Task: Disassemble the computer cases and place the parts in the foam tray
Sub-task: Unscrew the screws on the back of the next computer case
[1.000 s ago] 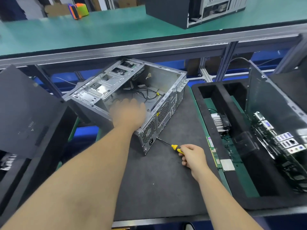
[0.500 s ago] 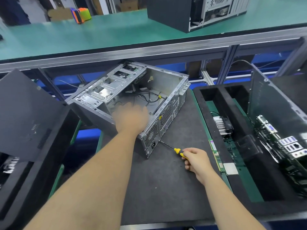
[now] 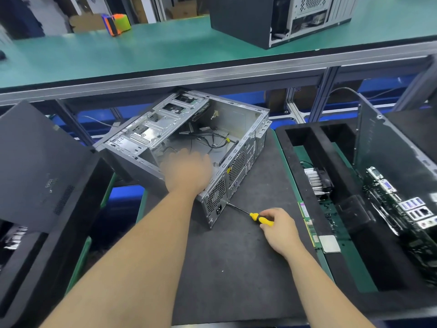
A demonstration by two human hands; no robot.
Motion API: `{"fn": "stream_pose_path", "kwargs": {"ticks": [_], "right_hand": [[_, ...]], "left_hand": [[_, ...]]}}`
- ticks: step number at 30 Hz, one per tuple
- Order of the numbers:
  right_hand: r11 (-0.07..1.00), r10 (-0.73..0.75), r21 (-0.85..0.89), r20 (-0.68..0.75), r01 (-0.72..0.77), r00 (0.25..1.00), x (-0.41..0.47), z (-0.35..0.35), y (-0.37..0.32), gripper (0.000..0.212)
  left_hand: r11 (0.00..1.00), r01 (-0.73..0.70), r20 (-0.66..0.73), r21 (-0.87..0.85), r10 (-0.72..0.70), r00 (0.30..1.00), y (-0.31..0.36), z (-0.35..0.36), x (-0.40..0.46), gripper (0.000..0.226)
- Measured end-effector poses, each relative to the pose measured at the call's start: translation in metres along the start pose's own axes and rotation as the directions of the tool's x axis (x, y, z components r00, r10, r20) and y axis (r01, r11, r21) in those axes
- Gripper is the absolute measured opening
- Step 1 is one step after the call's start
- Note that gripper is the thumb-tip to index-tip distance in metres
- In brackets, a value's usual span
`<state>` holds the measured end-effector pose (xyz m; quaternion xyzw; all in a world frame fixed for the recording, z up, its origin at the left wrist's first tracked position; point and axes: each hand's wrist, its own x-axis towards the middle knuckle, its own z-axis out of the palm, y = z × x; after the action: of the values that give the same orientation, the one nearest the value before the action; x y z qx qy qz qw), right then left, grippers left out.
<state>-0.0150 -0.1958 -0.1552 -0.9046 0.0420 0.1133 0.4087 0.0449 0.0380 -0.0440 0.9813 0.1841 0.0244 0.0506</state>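
Observation:
An open grey computer case lies on its side on the dark mat, loose cables inside it. My left hand rests on the case's near upper edge, reaching into the opening. My right hand grips a yellow-and-black screwdriver; its tip touches the case's rear panel low down, by the power socket. The black foam tray stands to the right, with a heatsink, a memory stick, a processor and a motherboard in it.
A dark side panel leans upright in the right tray. Another foam tray with a black panel sits at the left. On the green upper shelf stand a second computer case and an orange-green object.
The view has shifted slightly. The screwdriver tip has come up against the case's rear panel. My left hand stays on the case's edge.

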Motion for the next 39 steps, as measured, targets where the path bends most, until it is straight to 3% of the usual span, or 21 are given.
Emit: {"fn": "stream_pose_path", "kwargs": {"ticks": [3,7,9,11,13,15,20,28,34,39], "right_hand": [[0.996,-0.062,-0.067,-0.017,0.061,0.998,-0.002,0.002,0.002,0.03],[0.998,-0.063,-0.033,-0.029,0.062,0.998,-0.004,-0.001,0.007,0.028],[0.994,0.0,0.113,-0.038,0.004,0.999,-0.001,-0.003,0.011,0.024],[0.885,0.13,0.453,-0.01,-0.111,0.992,0.002,-0.004,0.012,0.02],[0.712,0.236,0.666,0.072,-0.223,0.969,0.003,0.0,0.009,0.015],[0.606,0.315,0.729,0.148,-0.318,0.938,0.006,0.003,0.005,0.007],[0.385,0.392,0.804,0.302,-0.453,0.869,0.01,-0.002,0.001,0.018],[0.348,0.335,0.838,0.306,-0.419,0.891,0.006,0.005,0.012,0.027],[0.374,0.332,0.848,0.255,-0.375,0.908,0.01,0.009,0.017,0.009],[0.394,0.35,0.857,0.194,-0.332,0.917,0.009,0.014,0.016,0.011]], "left_hand": [[1.0,-0.002,0.002,0.0,0.002,1.0,0.0,0.001,0.0,0.06],[1.0,0.002,0.001,-0.002,-0.002,1.0,0.001,0.001,0.001,0.06],[1.0,0.005,0.003,-0.002,-0.005,1.0,0.0,0.0,0.001,0.059],[1.0,0.003,0.005,0.001,-0.003,1.0,0.001,0.0,0.0,0.06],[1.0,0.003,0.003,0.002,-0.003,1.0,0.001,0.0,0.0,0.059],[1.0,0.0,-0.002,-0.003,0.0,1.0,0.001,-0.001,0.0,0.059],[1.0,-0.003,-0.002,-0.003,0.003,1.0,0.001,-0.001,-0.001,0.059],[1.0,-0.01,-0.016,-0.005,0.009,1.0,0.001,-0.001,-0.002,0.056],[1.0,-0.007,-0.017,-0.002,0.007,1.0,0.001,-0.001,-0.002,0.056],[1.0,-0.008,-0.014,-0.01,0.008,1.0,0.002,-0.003,-0.004,0.055]]}}
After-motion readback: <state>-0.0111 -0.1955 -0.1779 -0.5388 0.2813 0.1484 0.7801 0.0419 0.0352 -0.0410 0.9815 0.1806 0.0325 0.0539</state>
